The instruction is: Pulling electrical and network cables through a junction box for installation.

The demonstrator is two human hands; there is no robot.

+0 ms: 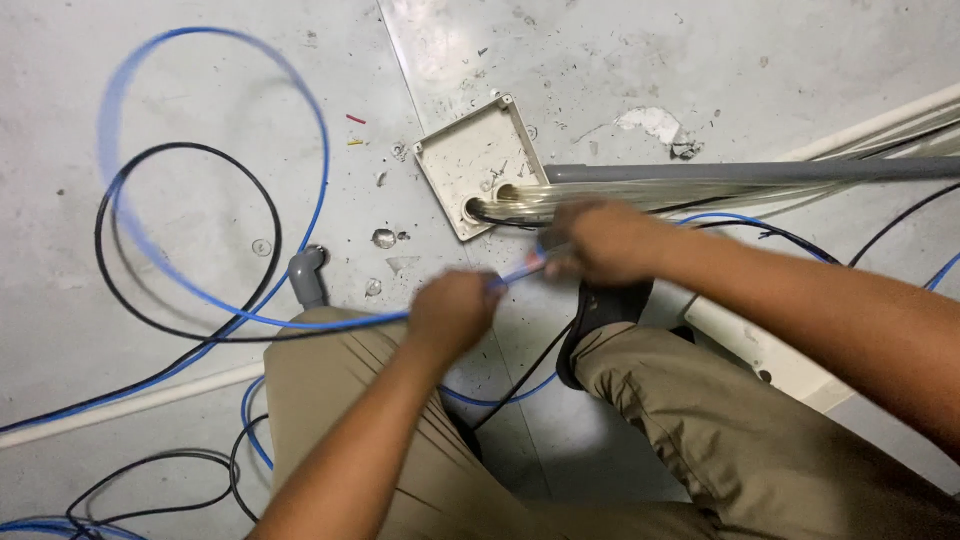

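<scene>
I note my left hand (452, 312) closed in a fist around the blue wire (318, 215), which runs taut between its fingers and my right hand (600, 240), whose fingertips pinch the wire's end. Just beyond the right fingers lies the white junction box (470, 150), with a grey conduit (750, 171) entering it.

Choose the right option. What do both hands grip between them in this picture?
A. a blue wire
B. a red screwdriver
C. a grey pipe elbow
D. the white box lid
A: the left hand and right hand both close on the blue wire, which trails off in a loop over the concrete floor.
</scene>
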